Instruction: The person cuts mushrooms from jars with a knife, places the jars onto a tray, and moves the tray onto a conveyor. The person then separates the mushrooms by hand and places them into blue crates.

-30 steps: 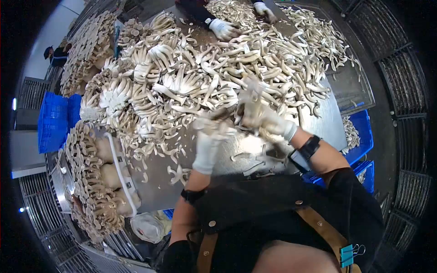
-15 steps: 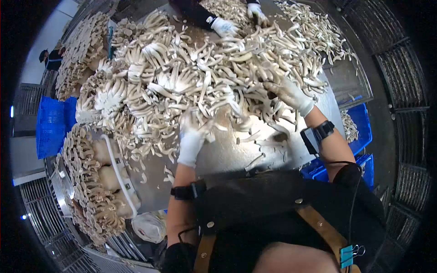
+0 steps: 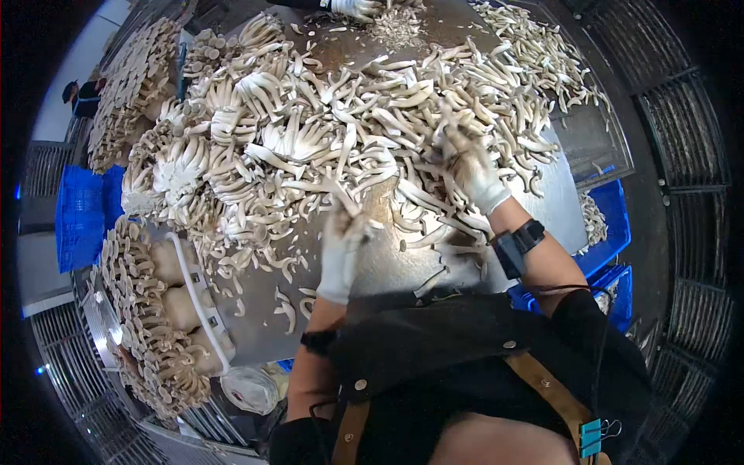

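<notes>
A large heap of pale, long-stemmed mushrooms spreads over the metal table. My left hand, in a white glove with soiled fingertips, is at the heap's near edge. Its fingers are closed around a pale mushroom that sticks up past them. My right hand, gloved likewise, is over the right part of the heap, its fingers among the mushrooms and smeared by motion. Several loose mushrooms lie on the bare metal between my hands.
At the far edge, another person's gloved hand is beside a pile of small trimmings. Mushroom blocks stand at left by a white-rimmed crate. Blue baskets stand left and right. Racks line the right side.
My left hand has moved right and slightly nearer to me. My right hand has shifted left over the heap. The other person's hands have drawn back to the far edge.
</notes>
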Tool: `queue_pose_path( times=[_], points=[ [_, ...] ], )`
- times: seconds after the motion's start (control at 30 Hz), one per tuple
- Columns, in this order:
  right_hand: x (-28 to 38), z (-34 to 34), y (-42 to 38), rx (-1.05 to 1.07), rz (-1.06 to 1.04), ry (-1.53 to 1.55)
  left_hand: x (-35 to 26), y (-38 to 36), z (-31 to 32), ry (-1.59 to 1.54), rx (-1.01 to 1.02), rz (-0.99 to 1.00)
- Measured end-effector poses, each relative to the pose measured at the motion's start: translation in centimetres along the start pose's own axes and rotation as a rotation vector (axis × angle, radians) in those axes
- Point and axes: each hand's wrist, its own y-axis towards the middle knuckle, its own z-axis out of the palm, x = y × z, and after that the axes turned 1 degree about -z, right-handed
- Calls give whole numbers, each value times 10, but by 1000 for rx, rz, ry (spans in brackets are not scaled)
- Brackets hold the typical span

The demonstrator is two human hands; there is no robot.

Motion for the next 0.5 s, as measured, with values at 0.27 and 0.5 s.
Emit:
queue_pose_path(
  times=[0.27,0.5],
  points=[
    [-83,27,82,506,-255,-2123,25,26,10,8,-221,-114],
    [4,-20,71,471,-166,-1526,8,22,-24,277,-93,-89]
  ],
)
